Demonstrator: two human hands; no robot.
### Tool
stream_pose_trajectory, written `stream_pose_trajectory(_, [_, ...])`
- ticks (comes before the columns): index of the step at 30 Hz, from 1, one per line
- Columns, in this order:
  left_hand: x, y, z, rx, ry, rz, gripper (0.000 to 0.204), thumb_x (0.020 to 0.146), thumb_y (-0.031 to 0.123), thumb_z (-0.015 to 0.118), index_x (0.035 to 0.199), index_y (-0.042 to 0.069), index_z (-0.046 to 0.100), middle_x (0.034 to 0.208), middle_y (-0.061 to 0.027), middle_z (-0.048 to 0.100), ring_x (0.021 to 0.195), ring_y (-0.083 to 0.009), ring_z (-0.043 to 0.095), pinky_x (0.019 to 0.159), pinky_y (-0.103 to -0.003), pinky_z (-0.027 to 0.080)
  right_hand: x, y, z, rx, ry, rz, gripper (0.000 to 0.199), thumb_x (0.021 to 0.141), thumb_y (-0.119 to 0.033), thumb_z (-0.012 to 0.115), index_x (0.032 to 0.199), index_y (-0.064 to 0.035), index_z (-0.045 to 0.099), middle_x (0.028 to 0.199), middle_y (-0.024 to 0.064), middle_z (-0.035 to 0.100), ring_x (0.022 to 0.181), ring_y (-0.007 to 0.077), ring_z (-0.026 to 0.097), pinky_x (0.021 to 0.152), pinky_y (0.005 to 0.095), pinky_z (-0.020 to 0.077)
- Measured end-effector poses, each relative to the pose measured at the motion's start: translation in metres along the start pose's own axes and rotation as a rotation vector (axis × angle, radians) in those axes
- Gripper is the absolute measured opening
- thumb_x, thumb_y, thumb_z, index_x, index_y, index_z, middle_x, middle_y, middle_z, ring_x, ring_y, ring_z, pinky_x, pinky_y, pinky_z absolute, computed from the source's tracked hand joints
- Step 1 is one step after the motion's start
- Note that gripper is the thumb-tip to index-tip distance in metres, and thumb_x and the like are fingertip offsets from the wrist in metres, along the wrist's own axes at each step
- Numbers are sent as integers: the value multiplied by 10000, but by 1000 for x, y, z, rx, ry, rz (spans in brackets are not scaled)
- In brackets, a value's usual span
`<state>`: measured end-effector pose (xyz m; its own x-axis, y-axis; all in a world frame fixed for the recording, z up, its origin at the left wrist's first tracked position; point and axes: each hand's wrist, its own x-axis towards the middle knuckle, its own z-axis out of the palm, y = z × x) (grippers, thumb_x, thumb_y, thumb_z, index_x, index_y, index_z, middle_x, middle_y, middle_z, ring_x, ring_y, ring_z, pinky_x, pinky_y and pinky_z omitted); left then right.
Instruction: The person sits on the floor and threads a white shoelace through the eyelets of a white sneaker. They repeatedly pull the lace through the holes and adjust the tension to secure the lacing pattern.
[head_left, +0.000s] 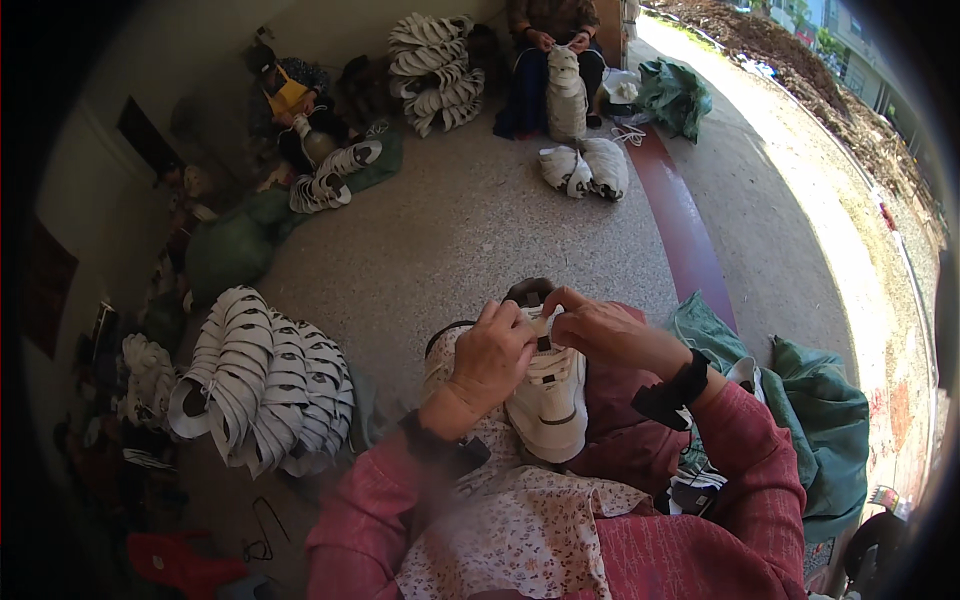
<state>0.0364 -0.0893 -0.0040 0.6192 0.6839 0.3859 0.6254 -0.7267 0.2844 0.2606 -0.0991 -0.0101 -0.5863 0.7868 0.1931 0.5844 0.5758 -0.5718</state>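
A white shoe (pixel 550 410) with dark trim and a dark opening rests on my lap, its toe toward me. My left hand (pixel 492 352) is closed at the left side of the shoe's lacing area, fingertips pinched together. From the right, my right hand (pixel 610 335) bends over the same area, with thumb and forefinger pinched. A small pale piece (pixel 540 326) shows between the fingertips of both hands; it is too small to name. A patterned apron (pixel 510 530) covers my lap beneath the shoe.
Stacked white shoe uppers (pixel 265 380) stand on the floor at left. Green sacks (pixel 815 430) lie at right. Two people sit farther back, one holding a tall stack of uppers (pixel 566 95). Two white bundles (pixel 585 168) lie before that person. A red object (pixel 180 565) is at lower left.
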Motion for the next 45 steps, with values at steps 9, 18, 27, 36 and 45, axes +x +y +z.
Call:
stream_pose_trajectory(9, [12, -36, -1, -725, -348, -449, 140, 830, 173, 750, 876, 48, 708, 953, -79, 573, 856, -227, 619, 785, -316, 489, 4, -11, 24, -159, 134, 206, 102, 905, -78, 620, 986, -16, 627, 1182, 144, 553, 949, 328, 643, 793, 413, 518])
stream_pose_trajectory(18, [-33, -38, -31, 143, 264, -190, 233, 907, 255, 696, 817, 42, 664, 947, -98, 580, 904, -288, 549, 804, -409, 429, -30, 34, 37, 755, 526, 382, 208, 982, -194, 618, 1144, -65, 612, 983, 25, 598, 813, 127, 610, 715, 285, 513])
stream_pose_trajectory(27, [-89, -22, -35, -1086, -119, -477, 403, 1017, 402, 565, 803, 65, 626, 858, -21, 548, 815, -185, 533, 775, -323, 417, -35, 45, 38, 879, 505, 408, 272, 1023, -295, 583, 1121, -46, 632, 855, 10, 649, 744, 60, 602, 663, 215, 492])
stream_pose_trajectory(36, [-188, -104, -191, -1853, 675, -302, 329, 1056, 299, 498, 806, 96, 560, 1355, -112, 591, 1249, -234, 529, 997, -402, 430, -39, 52, 40, 1042, 611, 359, 250, 1013, -291, 575, 980, -55, 652, 754, 1, 636, 630, 64, 591, 574, 204, 477])
stream_pose_trajectory(45, [-241, -133, -240, -1899, 849, -31, 327, 1052, 257, 503, 939, -23, 630, 1206, -136, 626, 1115, -224, 556, 935, -324, 482, -36, 41, 31, 1026, 536, 402, 255, 991, -282, 602, 948, -38, 660, 762, 8, 639, 634, 71, 594, 568, 210, 472])
